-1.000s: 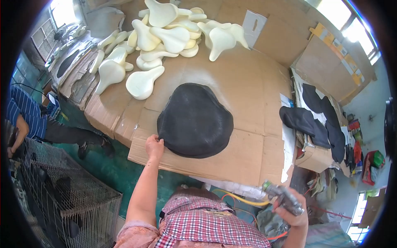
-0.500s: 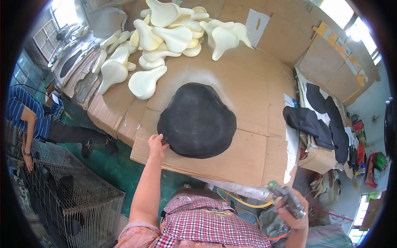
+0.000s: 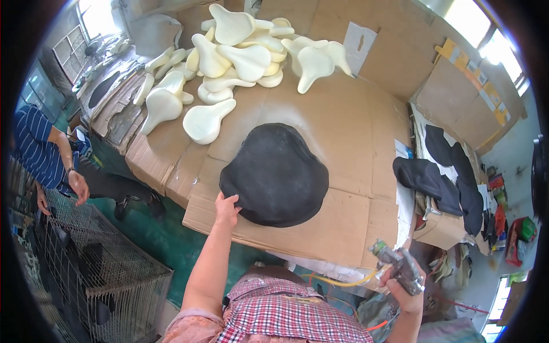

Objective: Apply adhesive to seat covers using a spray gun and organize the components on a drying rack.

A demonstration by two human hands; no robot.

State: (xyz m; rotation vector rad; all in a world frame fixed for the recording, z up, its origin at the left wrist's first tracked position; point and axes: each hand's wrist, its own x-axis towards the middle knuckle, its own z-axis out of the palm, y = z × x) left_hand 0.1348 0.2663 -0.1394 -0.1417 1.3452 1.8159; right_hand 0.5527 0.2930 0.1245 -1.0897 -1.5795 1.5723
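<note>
A black saddle cover (image 3: pixel 275 174), broad and rounded with a slightly narrower far end, lies on the cardboard-covered table (image 3: pixel 354 228) in front of me. My left hand (image 3: pixel 227 209) pinches its near left edge between thumb and fingers. Off the table's near right side, my right hand (image 3: pixel 405 288) is wrapped round a metal spray gun (image 3: pixel 400 266) whose nozzle points up and left, toward the table. A yellow hose (image 3: pixel 343 282) runs close to the gun. Cream foam bicycle saddle pads (image 3: pixel 246 60) are heaped at the far left of the table.
A single foam pad (image 3: pixel 207 122) lies nearest the cover. Black cut pieces (image 3: pixel 440 183) rest on a stand at the right. Cardboard panels (image 3: pixel 400 48) rise behind the table. At the left, a person (image 3: pixel 43 148) stands by a wire cage (image 3: pixel 108 268) holding black pieces.
My left hand keeps its pinch on the cover's edge, having shifted slightly inward. The spray gun stays in my right hand, turned a little. The other person's hand has lifted from the cage.
</note>
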